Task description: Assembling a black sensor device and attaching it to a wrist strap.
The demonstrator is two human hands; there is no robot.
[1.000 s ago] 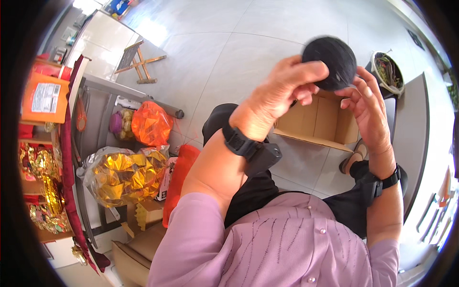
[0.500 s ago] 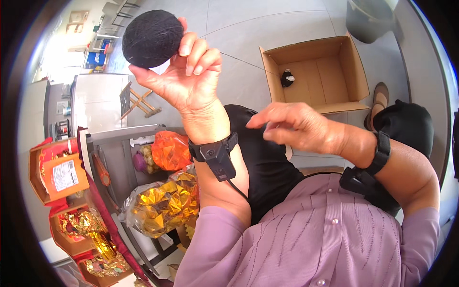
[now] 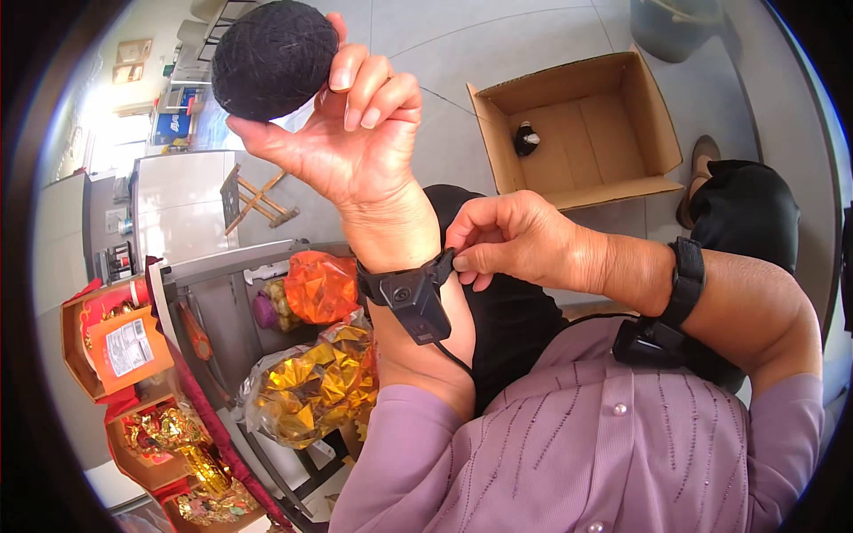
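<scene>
Raised at the upper left, my left hand (image 3: 369, 133) grips a large ball of black yarn (image 3: 274, 60) between thumb and fingers. A black strap with a small camera device (image 3: 416, 306) goes round my left wrist. My right hand (image 3: 524, 235) is closed in a pinch beside that strap, its fingertips touching or very near the strap's edge. What is between those fingertips, if anything, is hidden. Inside an open cardboard box (image 3: 597, 142) on the floor lies a small black-and-white object (image 3: 526, 139), too small to name.
On my left stands a grey-framed cart (image 3: 204, 275) holding an orange plastic bag (image 3: 322, 286) and a clear bag of gold foil pieces (image 3: 311, 382). Red-and-orange boxes (image 3: 133, 351) line its outer side. A folding wooden stool (image 3: 258, 202) and a grey bucket (image 3: 675, 31) stand farther off.
My right hand has moved left to my left wrist, and its fingers have closed into a pinch. The yarn ball has risen slightly up and left, still in my left hand.
</scene>
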